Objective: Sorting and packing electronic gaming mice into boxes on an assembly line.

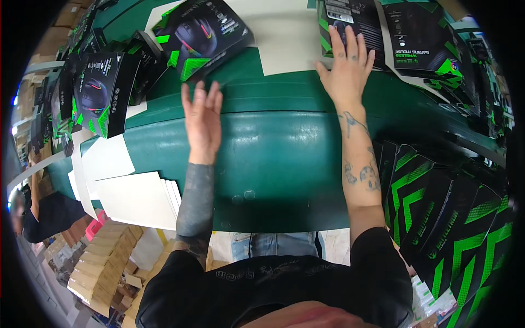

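My left hand (203, 123) is open over the green table, palm partly turned up, with nothing in it. Just beyond its fingertips lies a black and green mouse box (202, 35), tilted, with a mouse pictured on its face. My right hand (346, 68) is spread, fingers stretched over the near part of another black and green box (355, 22) at the far right. Its fingertips appear to rest on that box. Right beside it is a further mouse box (418, 38), its printed face upside down to me.
More mouse boxes (99, 93) stand at the left. White sheets (136, 199) lie on the green table (273, 164) at the near left. Large black boxes with green chevrons (437, 218) are stacked at the right. Cardboard cartons (104, 262) sit below, and another person (52, 216) is at far left.
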### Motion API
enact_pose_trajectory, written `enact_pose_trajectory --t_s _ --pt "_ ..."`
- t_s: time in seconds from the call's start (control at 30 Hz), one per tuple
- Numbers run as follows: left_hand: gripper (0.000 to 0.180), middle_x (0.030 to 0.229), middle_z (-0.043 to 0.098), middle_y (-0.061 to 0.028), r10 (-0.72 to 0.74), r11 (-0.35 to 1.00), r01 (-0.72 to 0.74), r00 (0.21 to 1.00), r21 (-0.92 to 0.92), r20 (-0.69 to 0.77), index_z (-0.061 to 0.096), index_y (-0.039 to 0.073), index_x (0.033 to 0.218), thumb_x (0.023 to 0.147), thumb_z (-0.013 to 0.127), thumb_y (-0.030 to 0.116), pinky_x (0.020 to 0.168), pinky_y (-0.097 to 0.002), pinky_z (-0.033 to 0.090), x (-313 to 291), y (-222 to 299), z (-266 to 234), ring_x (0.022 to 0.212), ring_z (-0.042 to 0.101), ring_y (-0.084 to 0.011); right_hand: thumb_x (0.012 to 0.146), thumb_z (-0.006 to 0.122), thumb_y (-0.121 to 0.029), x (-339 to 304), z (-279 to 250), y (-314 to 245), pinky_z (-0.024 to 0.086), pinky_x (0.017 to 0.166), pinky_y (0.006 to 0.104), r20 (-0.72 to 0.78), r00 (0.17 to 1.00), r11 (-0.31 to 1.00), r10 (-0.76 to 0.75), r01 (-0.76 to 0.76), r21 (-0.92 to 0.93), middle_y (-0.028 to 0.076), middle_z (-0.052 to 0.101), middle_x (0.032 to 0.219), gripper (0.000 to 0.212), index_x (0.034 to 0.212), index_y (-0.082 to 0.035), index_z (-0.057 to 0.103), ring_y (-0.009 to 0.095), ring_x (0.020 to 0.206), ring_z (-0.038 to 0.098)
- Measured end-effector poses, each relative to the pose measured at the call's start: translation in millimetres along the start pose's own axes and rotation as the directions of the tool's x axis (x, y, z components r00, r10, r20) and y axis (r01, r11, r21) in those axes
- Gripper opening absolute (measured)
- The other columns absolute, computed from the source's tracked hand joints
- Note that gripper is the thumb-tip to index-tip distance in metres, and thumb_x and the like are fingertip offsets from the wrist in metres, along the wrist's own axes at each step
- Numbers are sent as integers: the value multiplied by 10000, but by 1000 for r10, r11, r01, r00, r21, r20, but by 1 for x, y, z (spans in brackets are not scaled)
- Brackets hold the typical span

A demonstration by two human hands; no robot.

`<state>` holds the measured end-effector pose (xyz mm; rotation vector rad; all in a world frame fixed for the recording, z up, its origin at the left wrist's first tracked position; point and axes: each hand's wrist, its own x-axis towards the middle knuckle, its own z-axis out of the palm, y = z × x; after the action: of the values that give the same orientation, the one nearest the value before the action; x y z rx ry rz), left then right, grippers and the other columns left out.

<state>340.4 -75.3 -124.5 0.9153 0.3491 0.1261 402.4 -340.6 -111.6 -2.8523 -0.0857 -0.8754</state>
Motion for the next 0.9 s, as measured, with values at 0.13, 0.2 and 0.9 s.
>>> enact_pose_trajectory --t_s 0.13,0.2,0.9 --pt "543 1306 357 -154 -80 974 80 997 212 -12 251 57 1333 885 528 189 957 -359 357 -19 -6 1 1175 424 -270 613 706 -193 -1 6 6 260 993 452 -74 997 997 -34 39 62 33 501 1225 598 1182 -211 524 227 1161 427" --pt "513 1311 368 -167 -66 930 34 995 366 75 252 35 1328 913 468 247 945 -377 358 -19 1 -2 1179 424 -286 619 692 -183 0 -26 -5 362 920 396 -148 988 902 -36 96 421 66 533 1193 509 1110 -119 576 236 1043 526" --pt "712 1205 489 -145 -177 930 -45 816 365 551 471 12 1151 805 382 628 889 -334 454 5 14 -25 1057 522 -216 862 500 -446 -67 -38 -25 496 713 271 832 381 -862 -403 -463 -206 89 630 913 466 1019 -12 568 152 776 607"
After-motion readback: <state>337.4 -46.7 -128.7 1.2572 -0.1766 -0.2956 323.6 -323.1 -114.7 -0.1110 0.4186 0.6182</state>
